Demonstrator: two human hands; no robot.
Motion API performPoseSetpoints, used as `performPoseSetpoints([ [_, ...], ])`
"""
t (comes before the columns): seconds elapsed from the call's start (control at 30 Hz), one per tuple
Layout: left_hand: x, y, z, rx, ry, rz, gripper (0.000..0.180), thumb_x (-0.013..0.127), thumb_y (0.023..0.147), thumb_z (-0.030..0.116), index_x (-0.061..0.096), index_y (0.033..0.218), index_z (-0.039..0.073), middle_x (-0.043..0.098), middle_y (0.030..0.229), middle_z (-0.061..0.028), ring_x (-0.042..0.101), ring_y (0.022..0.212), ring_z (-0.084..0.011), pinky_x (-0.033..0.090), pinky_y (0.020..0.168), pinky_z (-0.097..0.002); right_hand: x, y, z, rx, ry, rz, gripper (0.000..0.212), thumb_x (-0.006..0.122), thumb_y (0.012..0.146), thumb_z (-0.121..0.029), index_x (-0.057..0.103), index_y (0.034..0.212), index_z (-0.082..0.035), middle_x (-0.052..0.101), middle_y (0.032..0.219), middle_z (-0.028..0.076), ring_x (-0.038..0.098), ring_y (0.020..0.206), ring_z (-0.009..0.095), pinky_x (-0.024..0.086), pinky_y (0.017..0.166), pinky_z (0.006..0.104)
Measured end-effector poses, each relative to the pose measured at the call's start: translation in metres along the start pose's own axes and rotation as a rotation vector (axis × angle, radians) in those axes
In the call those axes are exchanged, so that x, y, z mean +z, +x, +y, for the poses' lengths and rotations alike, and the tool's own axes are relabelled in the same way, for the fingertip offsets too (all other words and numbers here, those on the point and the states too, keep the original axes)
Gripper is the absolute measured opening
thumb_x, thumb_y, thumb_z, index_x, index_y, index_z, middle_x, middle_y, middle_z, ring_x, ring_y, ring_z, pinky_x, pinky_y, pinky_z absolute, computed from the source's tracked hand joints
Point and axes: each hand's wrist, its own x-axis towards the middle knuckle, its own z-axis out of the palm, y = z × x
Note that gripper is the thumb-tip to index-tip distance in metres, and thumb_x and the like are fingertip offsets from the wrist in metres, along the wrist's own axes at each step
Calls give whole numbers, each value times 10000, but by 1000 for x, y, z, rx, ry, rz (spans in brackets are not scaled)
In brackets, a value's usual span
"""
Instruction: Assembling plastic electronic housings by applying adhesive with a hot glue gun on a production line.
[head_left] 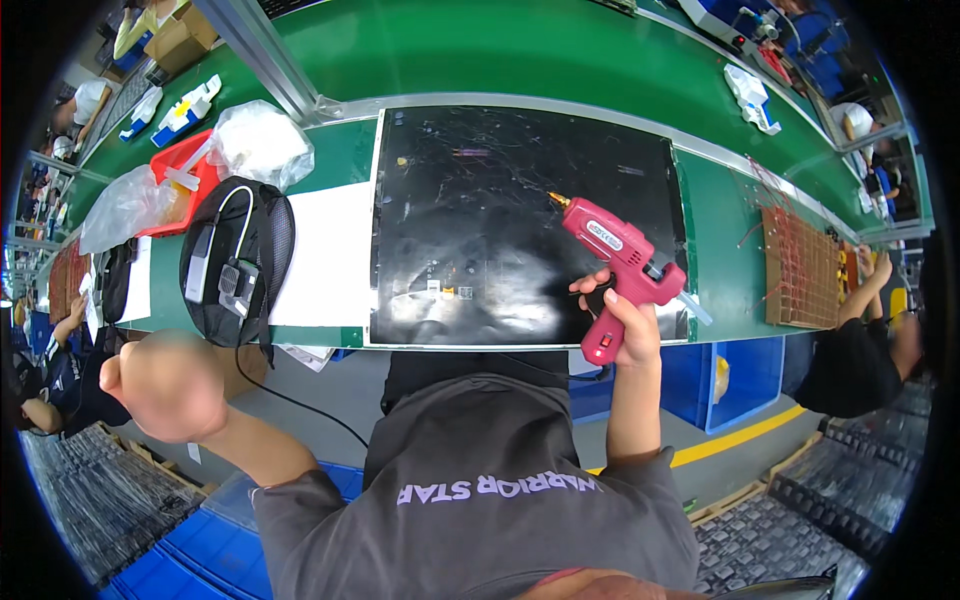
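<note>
A crimson hot glue gun (pixel 615 250) is gripped in my right hand (pixel 625 320), whose fingers wrap round its handle. Its brass nozzle points up and left above the black mat (pixel 520 230), and a clear glue stick (pixel 695 308) pokes from its rear. My left hand (pixel 165 388) is raised off the table's near edge at the left, below a black mesh backpack (pixel 262 235). Blur covers most of that hand, so its fingers cannot be made out. Small scraps and glue threads lie scattered on the mat.
A white sheet (pixel 325 255) lies left of the mat. Behind the backpack stands a red bin (pixel 205 165) with plastic bags. To the right is a cardboard grid box (pixel 800 270) with red wires. A green conveyor (pixel 500 55) crosses behind; blue crates (pixel 690 385) sit below. Co-workers are on both sides.
</note>
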Motion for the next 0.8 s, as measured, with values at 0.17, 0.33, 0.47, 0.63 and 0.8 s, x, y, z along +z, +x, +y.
performPoseSetpoints([
  [0.17, 7, 9, 1, -26, 91, 39, 175, 464, 960, 153, 568, 919, 18, 432, 623, 10, 284, 425, -51, 217, 441, -234, 1, 1, -1, -2, -3, -17, 248, 589, 829, -69, 532, 1066, -22, 638, 962, 122, 592, 1003, 285, 456, 788, 325],
  [0.33, -30, 2, -93, -116, 1075, 196, 253, 476, 963, 178, 589, 1086, -12, 549, 720, -20, 423, 555, -65, 365, 526, -223, 3, -3, 0, -9, -18, -17, 265, 604, 807, -90, 517, 1046, -16, 614, 951, 141, 576, 998, 316, 474, 777, 353],
  [0.47, -31, 0, -178, -516, 1174, -98, 298, 518, 945, 154, 557, 1171, -36, 644, 1063, -126, 608, 954, -156, 472, 840, -268, 5, -4, -1, -10, 10, -61, 251, 598, 823, -69, 532, 1060, -21, 636, 969, 130, 596, 1001, 287, 453, 787, 341],
  [0.63, -58, -13, -248, -466, 1325, -369, 459, 683, 810, 206, 548, 1186, -20, 627, 1113, -172, 607, 1044, -250, 458, 913, -353, 8, -6, -2, -4, -11, -68, 260, 607, 818, -70, 532, 1060, -16, 632, 968, 125, 599, 993, 283, 454, 784, 337],
  [0.8, -50, -21, -264, -787, 1104, -218, 289, 656, 838, 154, 624, 1045, -45, 677, 903, -131, 638, 743, -159, 509, 676, -271, 12, -7, -4, 7, -57, -8, 281, 604, 793, -106, 515, 1037, 1, 605, 929, 150, 584, 967, 312, 466, 780, 367],
])
